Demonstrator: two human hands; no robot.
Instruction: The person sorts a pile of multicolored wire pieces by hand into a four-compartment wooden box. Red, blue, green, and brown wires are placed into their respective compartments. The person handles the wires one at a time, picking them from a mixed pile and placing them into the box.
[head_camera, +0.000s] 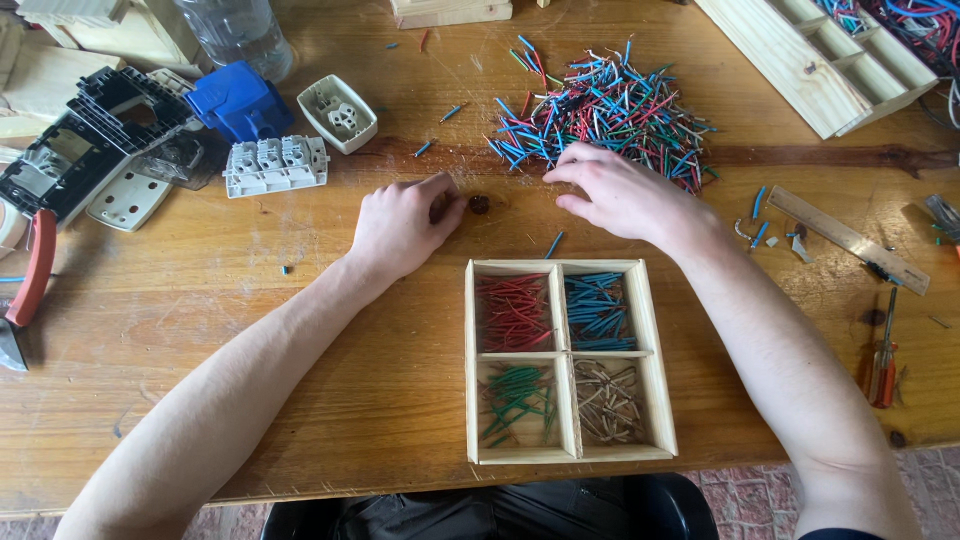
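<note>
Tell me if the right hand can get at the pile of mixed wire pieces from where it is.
Probably yes: the right hand already rests at the near edge of the wire pile, fingertips touching it, with nothing between them.

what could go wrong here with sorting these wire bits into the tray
The mixed wire pile lies apart from the wooden tray, so bits may drop on the way, like the blue one on the table. The right hand reaches in knuckles up, so a wrong colour might come along. The compartments adjoin, so pieces may spill over the dividers.
</note>
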